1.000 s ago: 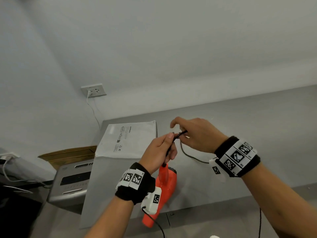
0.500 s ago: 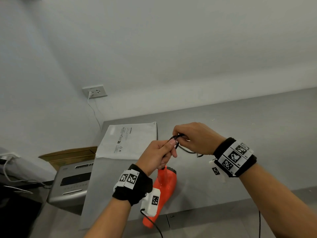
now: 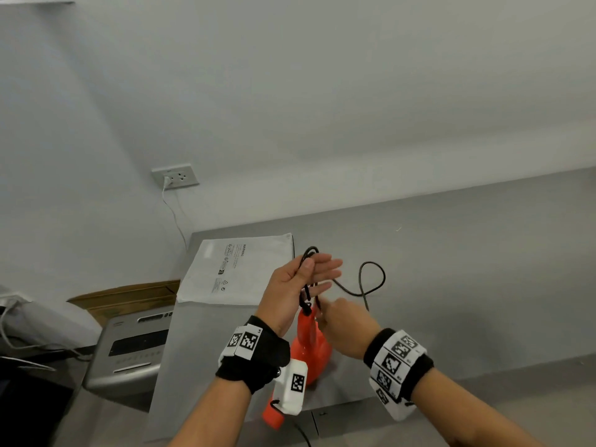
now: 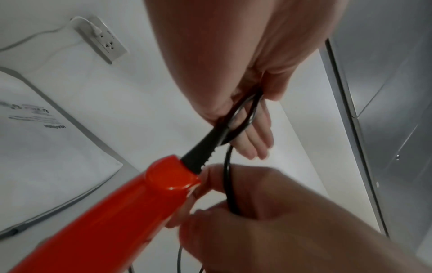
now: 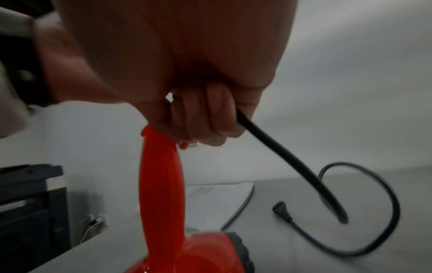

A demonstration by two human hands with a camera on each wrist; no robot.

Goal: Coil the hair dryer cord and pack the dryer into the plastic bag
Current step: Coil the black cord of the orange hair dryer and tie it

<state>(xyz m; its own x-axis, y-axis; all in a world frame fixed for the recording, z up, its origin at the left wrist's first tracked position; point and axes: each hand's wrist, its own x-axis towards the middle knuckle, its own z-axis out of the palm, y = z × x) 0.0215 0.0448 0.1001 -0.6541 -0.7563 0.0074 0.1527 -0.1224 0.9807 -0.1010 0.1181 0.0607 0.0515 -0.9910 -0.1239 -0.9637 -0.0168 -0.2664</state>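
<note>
at the far left, below the desk [image 3: 483, 253] edge, a grey machine [image 3: 129, 346] sits beside a brown cardboard box [image 3: 122, 293], and a wall socket [image 3: 175, 176] above them has a white plug and thin white lead in it. on the desk's near left corner lies the plastic bag [image 3: 238, 269], flat, white, with small printed text on its face. just right of the bag, the left hand [image 3: 300, 282] is raised above the desk with its fingers straight and fanned; a few loops of the black cord [image 3: 374, 279] hang around them, the thumb pressed against the strands. beneath that hand the orange hair dryer [image 3: 309, 346] stands with its handle upward and its rounded body resting on the desk, the black strain relief at the handle top leading into the loops. the right hand [image 3: 348, 324] is just beside the handle, fingers curled round the cord close to the handle end; in the right wrist view the cord leaves this fist and slopes down to the desk. farther right the slack cord makes one open loop on the desk surface, and the black plug [image 5: 281, 210] lies flat near it. the head view is too blurred there to tell whether the fingertips also touch the handle.
</note>
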